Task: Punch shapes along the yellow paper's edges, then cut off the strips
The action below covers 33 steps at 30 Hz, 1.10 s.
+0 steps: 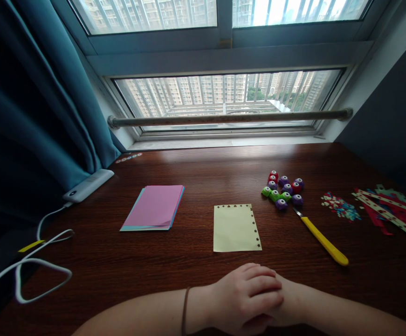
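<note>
In the head view my left hand (246,296) rests over my right hand (281,298) at the table's front edge. Its fingers lie together, bent around the right hand's back. The right hand's fingers are hidden underneath. Just beyond them lies a pale yellow paper sheet (236,231), with small shapes punched along its top and right edges. To its left is a stack of pink and blue paper (155,205). Several small red, purple and green craft punches (282,191) stand grouped at the right. Near them lies a yellow-handled knife (325,242) with a short metal blade.
Small colored paper bits (340,206) and cut punched strips (388,212) lie on the right side of the brown table (196,163). At the left are a white power strip (89,185), its looped cable (45,263) and a blue curtain (73,102). A barred window stands behind.
</note>
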Motion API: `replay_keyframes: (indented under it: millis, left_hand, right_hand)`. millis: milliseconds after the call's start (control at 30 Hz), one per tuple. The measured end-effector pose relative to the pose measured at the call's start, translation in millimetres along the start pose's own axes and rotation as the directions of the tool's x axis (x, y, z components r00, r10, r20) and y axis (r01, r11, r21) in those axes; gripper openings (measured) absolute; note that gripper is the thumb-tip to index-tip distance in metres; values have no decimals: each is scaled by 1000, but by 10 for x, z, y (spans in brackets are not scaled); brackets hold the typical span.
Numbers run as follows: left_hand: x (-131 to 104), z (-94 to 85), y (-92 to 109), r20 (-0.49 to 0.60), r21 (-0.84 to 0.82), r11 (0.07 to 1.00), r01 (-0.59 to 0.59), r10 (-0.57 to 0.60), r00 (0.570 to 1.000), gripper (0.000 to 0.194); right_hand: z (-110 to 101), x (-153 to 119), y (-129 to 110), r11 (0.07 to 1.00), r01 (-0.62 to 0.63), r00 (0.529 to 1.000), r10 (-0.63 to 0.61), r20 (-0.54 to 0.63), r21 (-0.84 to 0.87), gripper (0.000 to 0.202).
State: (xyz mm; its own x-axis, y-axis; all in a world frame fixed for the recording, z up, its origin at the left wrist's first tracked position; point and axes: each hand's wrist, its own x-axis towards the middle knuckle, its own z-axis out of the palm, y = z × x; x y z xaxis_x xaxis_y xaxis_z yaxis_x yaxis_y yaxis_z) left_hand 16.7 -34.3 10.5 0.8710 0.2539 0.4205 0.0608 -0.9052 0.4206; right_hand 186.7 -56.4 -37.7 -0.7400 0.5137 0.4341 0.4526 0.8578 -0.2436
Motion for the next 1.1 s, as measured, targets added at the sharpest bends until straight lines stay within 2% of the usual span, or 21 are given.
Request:
replay_keyframes:
  millis: [133,233,333,400,500,567,600,633,667,700,733,800,867,933,1000,1100]
  left_hand:
    - [3,3,-4,1,0,1000,-9,9,1000,39]
    - [22,-4,3,-35,-10,1000,-21,21,999,37]
    - [46,-25,13,-85,-27,999,-31,28,996,36]
    - [46,-37,19,-114,-53,998,-19,13,993,39]
    - [8,-36,36,-168,-105,994,37,-55,984,50]
    - [-31,-24,55,-241,-121,988,95,-122,963,58]
    - [-49,-17,66,-280,-120,984,131,-160,947,61]
    - [-63,-11,77,-312,-118,978,172,-201,929,62]
    - [-73,-6,86,-331,-117,970,213,-241,912,62]
    - [-79,-2,94,-339,-119,962,247,-273,900,61]
    - [-81,1,98,-336,-124,955,269,-296,894,60]
    - [-78,4,101,-321,-130,950,284,-311,895,59]
    - [-70,4,100,-296,-127,952,278,-304,905,58]
    - [-58,-7,106,-273,-136,949,285,-312,910,56]
    - [-36,-40,121,-255,-159,934,319,-351,901,53]
    - [12,-141,153,-217,-147,913,382,-406,888,45]
  right_hand:
    - [-122,1,-2,996,-75,987,66,146,51,28]
    - [-93,-1,-1,988,-117,963,89,253,97,26]
    - [-31,25,22,979,-143,931,83,355,146,31]
    - [-68,103,45,975,-124,915,40,402,187,36]
    - [-324,311,73,954,-64,896,-73,437,292,42]
    - [-585,430,106,913,-135,892,-57,448,385,27]
    - [-716,453,140,897,-214,898,25,439,387,19]
    - [-833,440,191,881,-308,910,162,382,359,16]
    - [-931,386,259,857,-403,901,312,300,321,16]
    - [-1005,291,345,831,-486,873,453,179,271,17]
    - [-1054,160,444,815,-540,837,547,31,210,19]
    - [-1085,-171,654,749,-661,727,653,-213,40,28]
    - [-1051,-511,833,634,-766,632,710,-310,-109,42]
    - [-984,-766,945,567,-803,592,723,-355,-185,52]
    - [-916,-892,990,566,-796,604,727,-327,-213,53]
    - [-854,-888,997,592,-783,622,738,-262,-192,44]
